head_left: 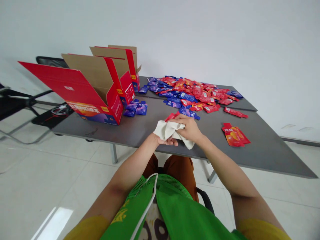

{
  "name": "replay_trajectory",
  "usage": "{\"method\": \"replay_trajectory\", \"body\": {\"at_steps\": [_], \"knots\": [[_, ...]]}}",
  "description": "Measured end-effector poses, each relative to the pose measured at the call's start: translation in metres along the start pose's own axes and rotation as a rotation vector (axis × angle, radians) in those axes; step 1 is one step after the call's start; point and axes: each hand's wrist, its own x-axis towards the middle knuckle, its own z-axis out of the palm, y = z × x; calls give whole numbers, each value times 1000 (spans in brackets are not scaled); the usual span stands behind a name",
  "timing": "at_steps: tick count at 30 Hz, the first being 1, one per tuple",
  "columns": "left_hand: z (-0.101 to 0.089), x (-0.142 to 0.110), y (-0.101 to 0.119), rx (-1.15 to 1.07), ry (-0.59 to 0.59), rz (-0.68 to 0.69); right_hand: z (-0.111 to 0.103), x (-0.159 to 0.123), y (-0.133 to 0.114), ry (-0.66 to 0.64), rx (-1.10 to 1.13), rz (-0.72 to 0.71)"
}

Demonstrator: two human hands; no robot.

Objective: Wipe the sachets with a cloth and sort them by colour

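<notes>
Near the table's front edge, both hands meet around a crumpled white cloth (163,129). My left hand (170,142) is below the cloth, its fingers curled and partly covered. The end of a red pouch (171,116) sticks out past the cloth on the far side; it appears held in the left hand under the cloth. My right hand (189,128) presses from above, fingers closed on the cloth. Just beyond the hands lies a heap of flat spouted pouches (197,90), red and blue mixed.
Three red printed cartons with raised flaps stand at the left, the nearest carton (96,111) by the front edge. Several blue pouches (137,107) lie beside them. Two red-orange pouches (234,136) overlap on the grey table (270,150) at right. A dark chair (47,113) stands left.
</notes>
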Motion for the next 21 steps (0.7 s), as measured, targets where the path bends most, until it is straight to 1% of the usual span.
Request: {"method": "replay_trajectory", "body": {"at_steps": [2,3,5,8,11,14,16,19,21], "knots": [[1,-4,1,-3,-103,-137,-1,6,5,96,-136,139],[3,-6,1,-31,-153,-165,-1,9,8,118,-216,217],[6,-6,0,-127,-209,-126,-1,17,15,117,-371,368],[10,-4,-1,-268,-181,21,3,24,27,38,-532,550],[12,-7,1,-326,-73,121,7,21,38,-30,-629,668],[17,-19,6,-307,82,148,8,9,37,-58,-694,717],[24,-31,11,-221,148,198,11,-2,29,-82,-717,702],[42,-44,21,7,170,336,20,-19,12,-84,-754,622],[60,-46,29,167,188,406,29,-28,0,-60,-780,575]]}}
